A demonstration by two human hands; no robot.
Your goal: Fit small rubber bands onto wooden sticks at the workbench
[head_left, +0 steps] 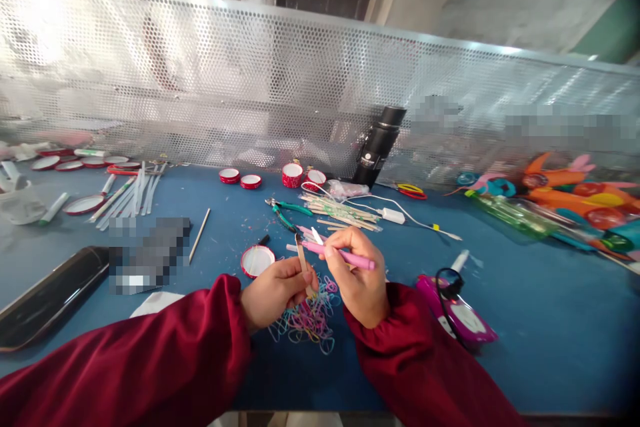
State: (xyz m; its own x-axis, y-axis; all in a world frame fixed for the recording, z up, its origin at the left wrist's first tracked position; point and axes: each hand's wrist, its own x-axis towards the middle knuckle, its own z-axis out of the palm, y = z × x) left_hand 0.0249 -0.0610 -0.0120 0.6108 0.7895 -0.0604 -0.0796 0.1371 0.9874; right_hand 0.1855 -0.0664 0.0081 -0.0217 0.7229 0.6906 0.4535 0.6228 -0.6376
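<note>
In front of me, my left hand (281, 285) pinches a flat wooden craft stick (302, 259), held upright with a dark upper tip. My right hand (361, 275) grips a pink pen-like tool (356, 259) that points left towards the stick. A small white piece (317, 235) stands out by the right fingers; I cannot tell whether it belongs to the tool. Below both hands lies a tangled heap of coloured rubber bands (313, 320). Just left of the stick rests a round red-rimmed lid (257, 260), with a white inside.
Green-handled pliers (286, 212) and a pile of wooden sticks (345, 210) lie beyond my hands. A black bottle (379, 147) leans against the perforated metal screen (225, 80). A magenta device (463, 313) with a black cable sits right; clear strips (133, 197) lie left.
</note>
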